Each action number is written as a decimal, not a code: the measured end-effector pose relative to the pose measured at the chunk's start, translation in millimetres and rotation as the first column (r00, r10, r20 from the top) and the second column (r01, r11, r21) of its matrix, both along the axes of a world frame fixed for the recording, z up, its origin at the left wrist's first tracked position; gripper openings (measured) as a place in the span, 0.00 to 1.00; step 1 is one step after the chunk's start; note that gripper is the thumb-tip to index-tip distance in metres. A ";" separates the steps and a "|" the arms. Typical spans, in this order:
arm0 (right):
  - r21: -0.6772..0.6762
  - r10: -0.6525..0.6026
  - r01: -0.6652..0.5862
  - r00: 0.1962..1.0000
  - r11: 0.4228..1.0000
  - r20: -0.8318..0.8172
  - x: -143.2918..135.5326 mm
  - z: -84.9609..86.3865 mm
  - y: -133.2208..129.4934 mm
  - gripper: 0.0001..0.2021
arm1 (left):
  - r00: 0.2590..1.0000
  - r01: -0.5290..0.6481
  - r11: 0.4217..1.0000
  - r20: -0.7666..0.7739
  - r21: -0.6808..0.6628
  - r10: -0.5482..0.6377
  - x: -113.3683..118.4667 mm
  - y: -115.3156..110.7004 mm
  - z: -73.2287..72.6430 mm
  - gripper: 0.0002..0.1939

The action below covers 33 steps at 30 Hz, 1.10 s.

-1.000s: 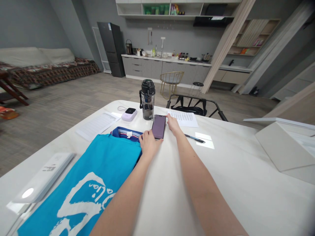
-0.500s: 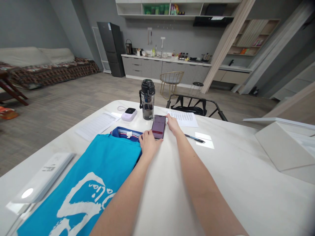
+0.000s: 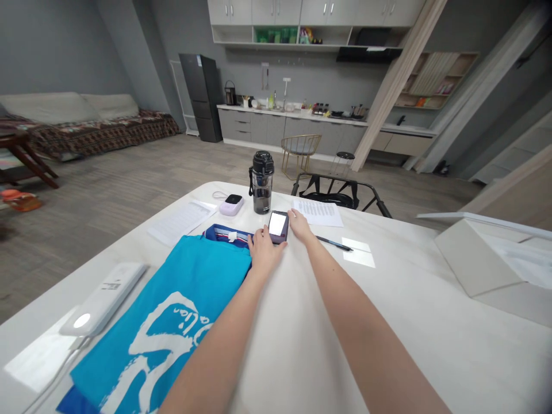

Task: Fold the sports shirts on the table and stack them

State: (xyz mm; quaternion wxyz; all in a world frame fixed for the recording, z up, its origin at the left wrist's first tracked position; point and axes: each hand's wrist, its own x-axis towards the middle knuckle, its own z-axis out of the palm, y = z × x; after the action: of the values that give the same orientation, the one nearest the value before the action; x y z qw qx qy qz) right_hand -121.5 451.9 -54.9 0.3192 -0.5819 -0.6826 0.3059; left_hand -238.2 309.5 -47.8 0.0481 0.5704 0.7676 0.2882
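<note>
A smartphone [image 3: 278, 225] is held between my two hands near the far side of the white table. My left hand [image 3: 265, 251] grips its lower left corner, with fingers at the left edge and the thumb along the bottom. At the upper right edge, the fingers of my right hand [image 3: 299, 226] are closed on the phone. Its screen shows a bright white glare. Just left of my left hand lies a folded turquoise T-shirt [image 3: 207, 276] with white lettering, over a dark blue collar [image 3: 226, 235]. A pen [image 3: 334, 244] rests to the right of my right wrist.
Behind the phone stands a black-lidded water bottle [image 3: 261, 184]. A lilac device [image 3: 232, 204] and printed papers [image 3: 183, 221] lie left of it, another sheet [image 3: 319, 213] to the right. A white device with a cable [image 3: 106, 299] is at left, a white box [image 3: 478, 259] at right.
The phone looks tilted back, and its timer display has given way to white glare. Both hands keep their grip on it. The camera view has shifted upward slightly.
</note>
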 end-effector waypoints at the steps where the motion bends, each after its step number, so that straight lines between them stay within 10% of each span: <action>1: 0.023 -0.009 0.009 1.000 1.000 -0.007 -1.2 2.9 -14.1 0.22 | 1.000 0.013 1.000 0.027 0.022 -0.013 -1.1 -3.7 6.3 0.37; 9: 0.212 0.207 -0.206 0.978 0.955 0.018 -50.7 23.6 -165.5 0.11 | 1.000 0.015 0.996 0.020 0.092 -0.017 -52.6 -87.0 56.1 0.22; 17: 0.286 0.279 -0.387 0.893 0.877 0.352 -96.6 38.6 -279.0 0.15 | 0.947 -0.108 0.993 -0.309 -0.046 0.088 -122.6 -216.2 29.1 0.20; 33: 0.175 0.215 -0.359 0.813 0.917 0.542 -122.3 41.9 -344.6 0.11 | 0.939 -0.111 0.993 -0.324 0.030 0.115 -123.9 -263.9 27.5 0.16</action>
State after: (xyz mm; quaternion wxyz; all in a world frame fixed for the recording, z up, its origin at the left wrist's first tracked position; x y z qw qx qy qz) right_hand -243.8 107.3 -13.1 0.1521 -0.4821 -0.8582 0.0896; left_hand -362.2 45.5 -20.3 -0.0990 0.5656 0.7948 0.1967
